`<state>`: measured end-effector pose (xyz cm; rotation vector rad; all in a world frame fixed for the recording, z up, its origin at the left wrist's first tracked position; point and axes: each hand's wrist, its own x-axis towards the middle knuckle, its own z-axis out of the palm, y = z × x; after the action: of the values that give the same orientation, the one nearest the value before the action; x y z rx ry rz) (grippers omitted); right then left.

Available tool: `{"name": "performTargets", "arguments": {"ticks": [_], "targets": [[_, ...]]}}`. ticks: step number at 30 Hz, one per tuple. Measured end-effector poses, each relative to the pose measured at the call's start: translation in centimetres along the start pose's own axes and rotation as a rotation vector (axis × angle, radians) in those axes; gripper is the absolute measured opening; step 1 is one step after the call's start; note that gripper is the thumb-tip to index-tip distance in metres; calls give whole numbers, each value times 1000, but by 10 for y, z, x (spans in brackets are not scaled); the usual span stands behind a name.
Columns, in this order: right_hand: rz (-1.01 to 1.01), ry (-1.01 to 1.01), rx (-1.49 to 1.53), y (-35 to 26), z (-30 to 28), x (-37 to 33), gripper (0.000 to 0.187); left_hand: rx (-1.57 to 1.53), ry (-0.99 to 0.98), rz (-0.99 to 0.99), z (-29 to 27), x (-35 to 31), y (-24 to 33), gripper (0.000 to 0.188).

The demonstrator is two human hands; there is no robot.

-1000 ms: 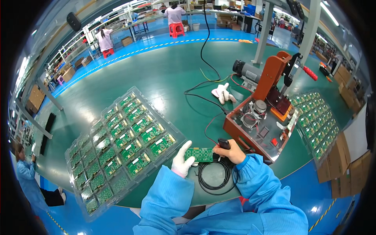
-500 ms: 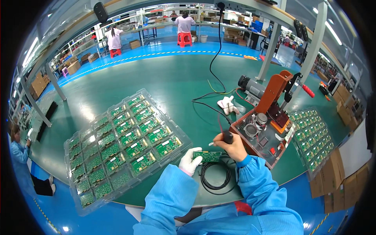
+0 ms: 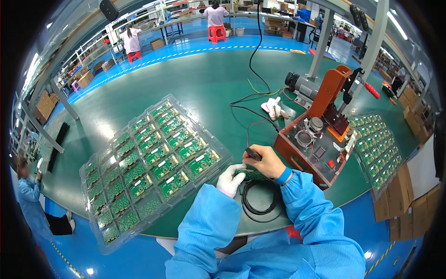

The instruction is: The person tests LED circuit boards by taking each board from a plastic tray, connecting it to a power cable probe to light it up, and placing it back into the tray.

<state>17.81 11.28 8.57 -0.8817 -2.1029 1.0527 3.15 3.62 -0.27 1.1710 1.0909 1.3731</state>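
My left hand (image 3: 230,181), in a white glove, is closed on the left end of a small green circuit board (image 3: 251,175). The board is mostly hidden behind my fingers. Bare, with a blue wristband (image 3: 284,176), my right hand (image 3: 268,163) grips a black-handled pen-like tool (image 3: 253,154) over the board. A thin red wire (image 3: 248,135) runs up from about that tool; its tip is hidden, so contact with the board cannot be made out. Below both hands lies a coil of black cable (image 3: 260,201).
A clear tray (image 3: 223,160) of circuit boards fills the left; another tray (image 3: 377,153) lies far right. An orange lever fixture (image 3: 297,153) with a motor (image 3: 304,86) stands on the right. Behind my right hand are a white glove (image 3: 275,108) and black cord (image 3: 246,106). People work beyond.
My right hand has turned, tilting the tool's handle leftward over the board. The board has tipped from showing its face to nearly edge-on. The whole view has shifted slightly.
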Motion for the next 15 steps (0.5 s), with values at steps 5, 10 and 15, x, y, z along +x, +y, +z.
{"name": "performTargets", "arguments": {"ticks": [5, 10, 15], "targets": [[-55, -41, 26, -5, 3, -3, 16, 30, 14, 3, -5, -6, 3, 32], [-19, -76, -19, 2, 0, -10, 16, 179, -3, 47, 2, -4, -2, 32], [-89, -53, -171, -12, 4, -14, 16, 183, 3, 27, 1, -5, -2, 30]]}}
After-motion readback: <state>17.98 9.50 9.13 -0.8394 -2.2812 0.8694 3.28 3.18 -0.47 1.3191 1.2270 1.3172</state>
